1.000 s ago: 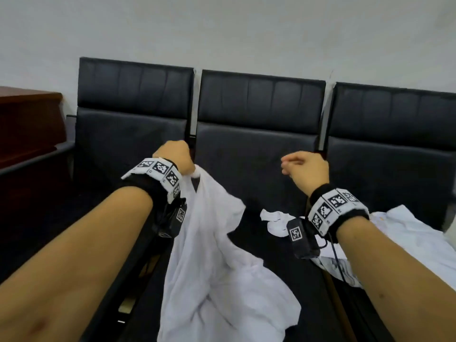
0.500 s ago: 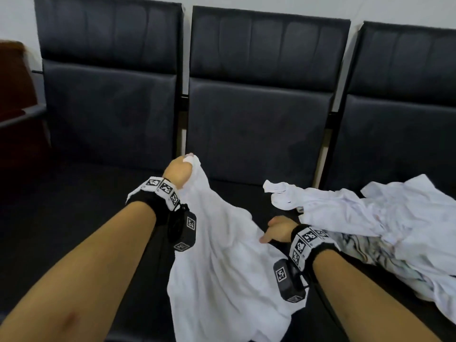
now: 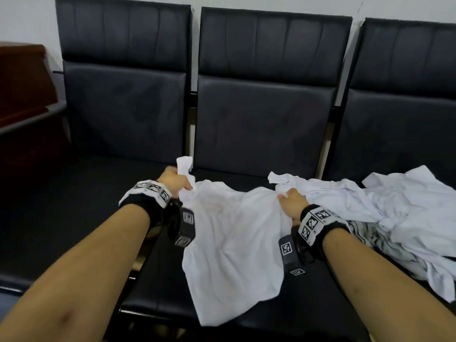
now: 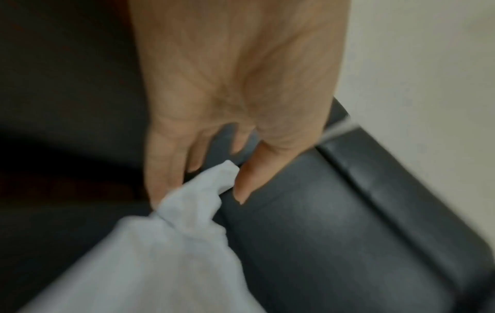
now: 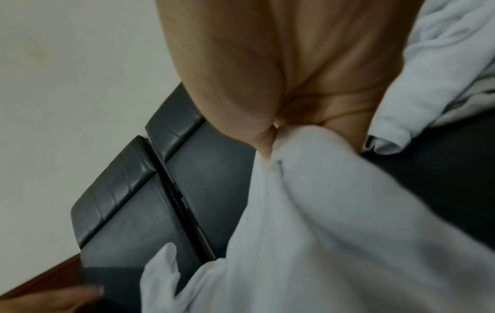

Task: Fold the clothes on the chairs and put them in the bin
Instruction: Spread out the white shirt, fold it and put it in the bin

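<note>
- White shirt (image 3: 232, 233), creased, unprinted, spread between both fists on black seat (image 3: 320, 304).
- Left hand (image 3: 172, 181) and right hand (image 3: 292, 206) each grip bunched fabric.

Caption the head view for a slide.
Both hands, left and right, grip a white shirt spread over the middle chair.

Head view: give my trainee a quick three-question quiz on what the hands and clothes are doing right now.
1. True or false: both hands grip the same white shirt.
2. Where is the heap of other white clothes? A) left seat B) right seat C) floor
3. Fill in: the shirt lies on the ____ seat, its hem hanging past the front edge.

Key: 1 true, the left hand and right hand each pinch a top corner. 2 B. 3 middle.
</note>
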Motion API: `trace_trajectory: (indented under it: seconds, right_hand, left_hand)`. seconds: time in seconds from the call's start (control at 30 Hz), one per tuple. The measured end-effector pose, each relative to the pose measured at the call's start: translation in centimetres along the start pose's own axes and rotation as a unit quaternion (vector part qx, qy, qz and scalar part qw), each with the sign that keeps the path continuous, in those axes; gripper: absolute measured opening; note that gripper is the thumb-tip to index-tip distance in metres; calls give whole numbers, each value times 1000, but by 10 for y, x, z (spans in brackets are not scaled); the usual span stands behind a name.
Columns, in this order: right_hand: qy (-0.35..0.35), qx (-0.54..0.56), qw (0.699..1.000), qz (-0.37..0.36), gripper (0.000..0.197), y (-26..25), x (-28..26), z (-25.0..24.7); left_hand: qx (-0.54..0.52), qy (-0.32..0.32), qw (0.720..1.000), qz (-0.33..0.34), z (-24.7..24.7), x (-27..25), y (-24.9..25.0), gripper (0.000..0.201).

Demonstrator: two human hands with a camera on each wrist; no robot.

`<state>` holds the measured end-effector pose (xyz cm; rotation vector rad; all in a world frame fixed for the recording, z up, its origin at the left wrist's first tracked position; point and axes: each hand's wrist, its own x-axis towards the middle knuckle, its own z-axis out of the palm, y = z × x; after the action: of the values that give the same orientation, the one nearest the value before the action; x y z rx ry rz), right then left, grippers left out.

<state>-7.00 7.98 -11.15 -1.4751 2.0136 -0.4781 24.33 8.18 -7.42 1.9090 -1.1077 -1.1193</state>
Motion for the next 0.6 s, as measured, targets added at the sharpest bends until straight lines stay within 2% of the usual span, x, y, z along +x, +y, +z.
trace_trajectory:
  seconds: [0.07,0.1,0.17,0.3,0.4,0.43,0.53,0.6]
  right_hand:
    - [-14,-15,1000,6,59,4,-8,-1]
    - [-44,-24,999,15,66,10,-10,0]
    - [-108,-64,991,41,72,22,-21,6]
    - [-155,-157,972,79,64,37,-55,10]
    - [-163,-193,962,99,68,53,-71,13]
    - [-165,-188,963,96,67,55,-77,13]
    - [-155,-173,971,53,68,57,-89,13]
    - [-112,-116,987,24,58,49,-97,2]
  left_hand:
    - [96,-48,993,-48,9,-22,-25,30]
    - [115,-96,986,-72,16,-33,-37,28]
    - [170,-171,965,-104,28,-55,-60,33]
    - [260,-192,944,-67,42,-89,-91,40]
    - [369,-257,892,-46,46,-105,-101,74]
    - [409,-263,873,-36,49,-110,-100,72]
    - [470,-284,836,-12,62,-120,-98,30]
    - [448,-283,848,-7,71,-126,-96,15]
